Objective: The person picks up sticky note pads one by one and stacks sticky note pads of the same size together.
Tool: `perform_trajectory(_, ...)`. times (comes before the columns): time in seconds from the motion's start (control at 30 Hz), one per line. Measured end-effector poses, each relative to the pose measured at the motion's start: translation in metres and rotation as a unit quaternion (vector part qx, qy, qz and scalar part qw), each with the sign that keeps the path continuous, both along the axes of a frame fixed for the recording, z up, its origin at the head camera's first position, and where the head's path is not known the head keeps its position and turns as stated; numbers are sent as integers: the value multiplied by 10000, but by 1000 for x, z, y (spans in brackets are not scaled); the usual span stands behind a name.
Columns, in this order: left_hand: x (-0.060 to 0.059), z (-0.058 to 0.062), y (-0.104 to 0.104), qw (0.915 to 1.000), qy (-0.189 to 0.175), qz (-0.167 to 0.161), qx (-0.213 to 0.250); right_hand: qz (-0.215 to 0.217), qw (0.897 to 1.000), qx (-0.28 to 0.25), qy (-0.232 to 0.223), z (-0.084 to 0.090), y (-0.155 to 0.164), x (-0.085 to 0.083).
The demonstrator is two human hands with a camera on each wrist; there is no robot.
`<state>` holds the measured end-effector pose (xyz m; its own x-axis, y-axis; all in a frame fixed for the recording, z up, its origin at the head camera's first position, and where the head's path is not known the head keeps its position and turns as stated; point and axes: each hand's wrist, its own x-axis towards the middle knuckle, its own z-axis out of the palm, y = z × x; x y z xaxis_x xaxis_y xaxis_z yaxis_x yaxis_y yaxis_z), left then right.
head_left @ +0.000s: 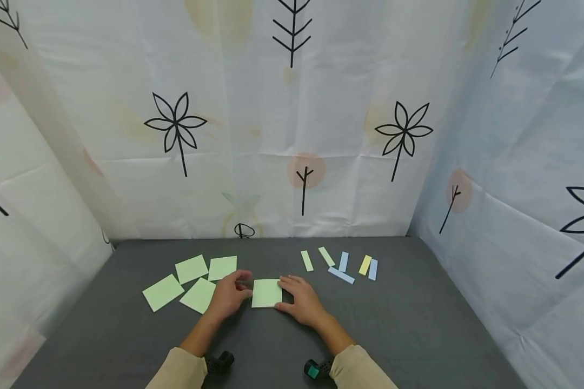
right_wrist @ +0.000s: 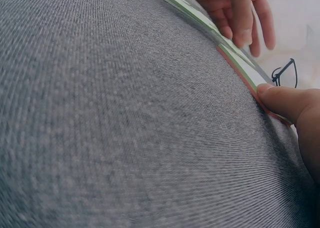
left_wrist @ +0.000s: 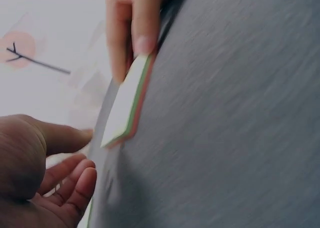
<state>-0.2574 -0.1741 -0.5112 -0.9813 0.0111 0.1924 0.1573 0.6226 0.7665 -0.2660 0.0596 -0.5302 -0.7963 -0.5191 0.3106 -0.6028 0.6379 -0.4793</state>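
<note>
A square pad of sticky notes (head_left: pixel 266 293), pale green on top, lies on the dark table between the two hands. Green and reddish layers show along its edge in the left wrist view. My right hand (head_left: pixel 302 300) holds the pad's right side, thumb at the near corner and fingers at the far one. Just off the left edge is my left hand (head_left: pixel 231 294), its fingers loosely bent and holding nothing. In the right wrist view, the right thumb (right_wrist: pixel 280 99) rests on the pad's corner. Several green square notes (head_left: pixel 163 292) lie to the left, one partly behind the left hand.
Small strips in green (head_left: pixel 307 261), blue (head_left: pixel 342 275) and yellow (head_left: pixel 365 265) lie at the back right of the grey table (head_left: pixel 394 329). A patterned white cloth (head_left: pixel 253 119) rises behind and on both sides. Dark devices (head_left: pixel 219 362) sit at both wrists.
</note>
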Motion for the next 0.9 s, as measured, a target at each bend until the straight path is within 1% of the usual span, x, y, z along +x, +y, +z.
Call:
perform_trajectory(0.1,-8,3,-11,9996,269,17,-127,0,10000,-4,-39,0,0,1)
perform_trajectory(0.23,-19,4,-30,9963,616,81,-601,26,10000,-8,-73,1,0,2)
perform_trajectory(0.33,-26,4,-43,9908,798,151,-1084,65,9999,-31,-85,1,-1,3)
perform_trajectory(0.47,-34,3,-57,9812,975,141,-1657,67,9999,-49,-59,0,-1,3)
perform_trajectory(0.5,-36,1,-60,9783,983,123,-1820,57,10000,-47,-48,0,-1,2)
perform_trajectory(0.57,-38,-1,-64,9739,888,105,-2085,52,10000,-51,-32,0,-2,2)
perform_trajectory(0.67,-39,-5,-68,9706,605,92,-2329,67,10000,-53,-22,-1,-2,1)
perform_trajectory(0.73,-39,-7,-68,9703,450,72,-2375,79,10000,-57,-4,-1,-2,1)
perform_trajectory(0.9,-40,-8,-63,9718,298,-144,-2335,41,10000,-22,26,-2,-1,-2)
